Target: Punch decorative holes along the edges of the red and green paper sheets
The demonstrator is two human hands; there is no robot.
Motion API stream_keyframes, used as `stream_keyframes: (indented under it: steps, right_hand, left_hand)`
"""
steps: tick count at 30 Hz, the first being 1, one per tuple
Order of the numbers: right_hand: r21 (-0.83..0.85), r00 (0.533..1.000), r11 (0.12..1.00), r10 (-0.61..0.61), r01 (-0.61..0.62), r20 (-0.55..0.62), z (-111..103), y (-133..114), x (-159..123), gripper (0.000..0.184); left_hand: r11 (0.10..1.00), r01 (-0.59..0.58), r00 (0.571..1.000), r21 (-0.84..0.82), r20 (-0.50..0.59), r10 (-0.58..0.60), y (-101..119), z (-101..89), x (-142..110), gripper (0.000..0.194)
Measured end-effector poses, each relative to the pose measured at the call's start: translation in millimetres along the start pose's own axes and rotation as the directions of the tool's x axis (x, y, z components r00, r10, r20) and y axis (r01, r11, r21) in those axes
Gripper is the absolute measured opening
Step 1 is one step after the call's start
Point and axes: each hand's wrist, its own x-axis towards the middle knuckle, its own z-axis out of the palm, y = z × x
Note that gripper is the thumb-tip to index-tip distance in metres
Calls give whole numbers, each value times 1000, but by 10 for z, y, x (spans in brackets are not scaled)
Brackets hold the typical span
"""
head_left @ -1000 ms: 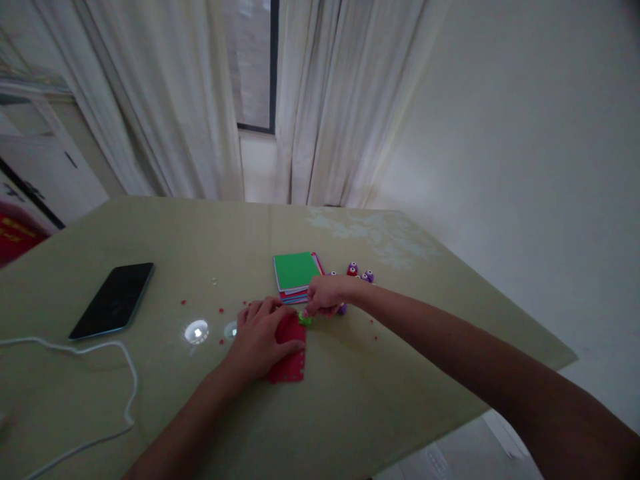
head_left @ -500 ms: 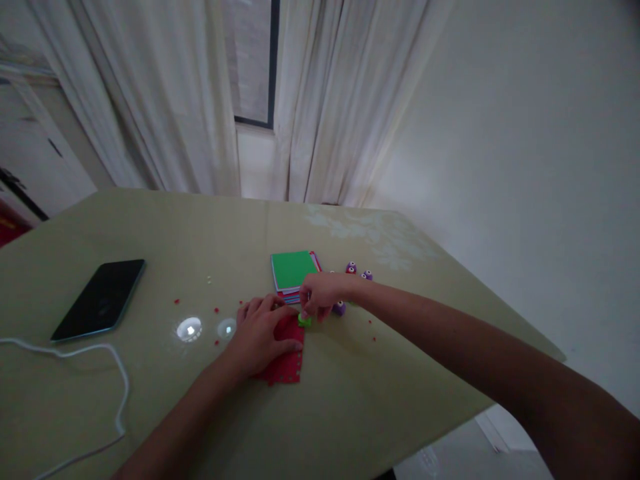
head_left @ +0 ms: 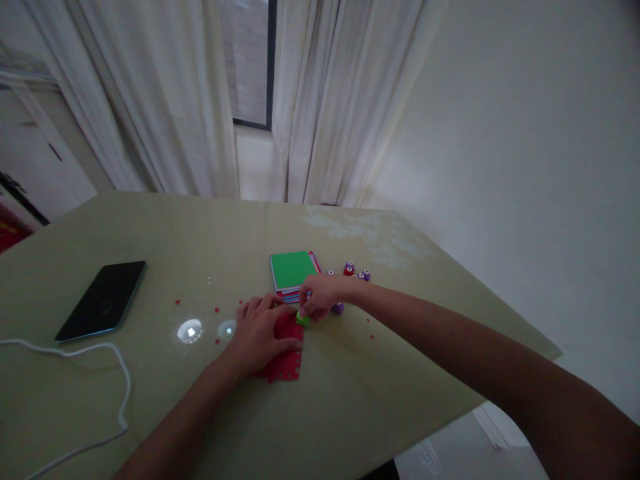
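Paper (head_left: 289,365), red with holes along its edge, was pressed by the open left hand (head_left: 257,337) in the head view. At its far right corner, a green thing (head_left: 302,319) was met by the bent right hand (head_left: 323,293); whether it was pinched could not be told.

Limb covering, as observed: both hands bare.
The left hand (head_left: 257,337) and right hand (head_left: 323,293) are seen ungloved; the left forearm (head_left: 185,410) is exposed, and the right arm (head_left: 450,353) is bared past the elbow.
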Motion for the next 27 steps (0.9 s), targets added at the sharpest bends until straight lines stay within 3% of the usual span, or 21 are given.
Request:
stream_keyframes:
  steps: [14,20,27]
  right_hand:
    - [-33,997,997,73,-74,-14,10,-81,-4,20]
    - [-207,991,970,130,-130,-17,3,-243,-25,26]
    - [-449,996,889,75,-93,-58,-9,-344,16,23]
  left_hand:
    - [1000,6,1000,4,3,-6,15,-10,11,46]
    - [1000,9,1000,8,10,-9,5,-2,11,48]
    - [1000,3,1000,20,11,-3,8,-7,3,47]
